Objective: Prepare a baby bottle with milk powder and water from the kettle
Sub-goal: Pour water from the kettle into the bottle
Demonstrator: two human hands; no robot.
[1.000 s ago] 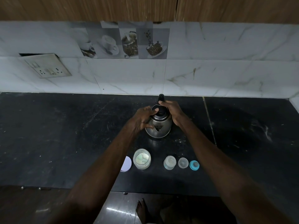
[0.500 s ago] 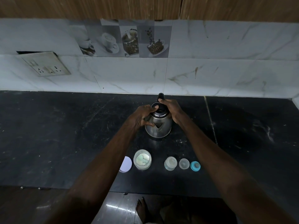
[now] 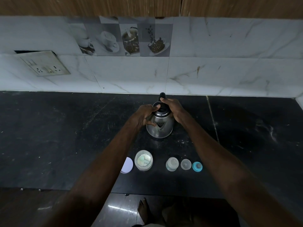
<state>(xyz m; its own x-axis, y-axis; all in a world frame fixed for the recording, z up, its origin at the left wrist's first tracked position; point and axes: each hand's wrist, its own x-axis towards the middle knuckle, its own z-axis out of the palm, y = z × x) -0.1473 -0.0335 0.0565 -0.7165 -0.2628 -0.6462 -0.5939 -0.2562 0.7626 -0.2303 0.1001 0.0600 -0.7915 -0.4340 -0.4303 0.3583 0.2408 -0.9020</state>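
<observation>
A steel kettle [image 3: 161, 128] with a black lid stands upright on the dark counter [image 3: 65, 136], spout toward me. My left hand [image 3: 144, 116] grips its left side, thumb on the lid rim. My right hand [image 3: 174, 108] holds the right side, fingers over the lid by the black handle. Nearer me stand an open jar of milk powder [image 3: 143, 160] with its white lid [image 3: 127, 164] beside it, an open baby bottle [image 3: 172, 164], a clear cap [image 3: 186, 164] and a blue teat ring [image 3: 197, 166].
A marble-tiled wall [image 3: 213, 71] backs the counter, with a switch plate [image 3: 45, 63] hanging loose at the left. The counter's front edge [image 3: 147, 191] runs just behind the row of small items. A bare foot [image 3: 144, 210] shows on the glossy floor below.
Both hands stay on the kettle with only small shifts of the fingers at the lid. The kettle and the items in front have not moved.
</observation>
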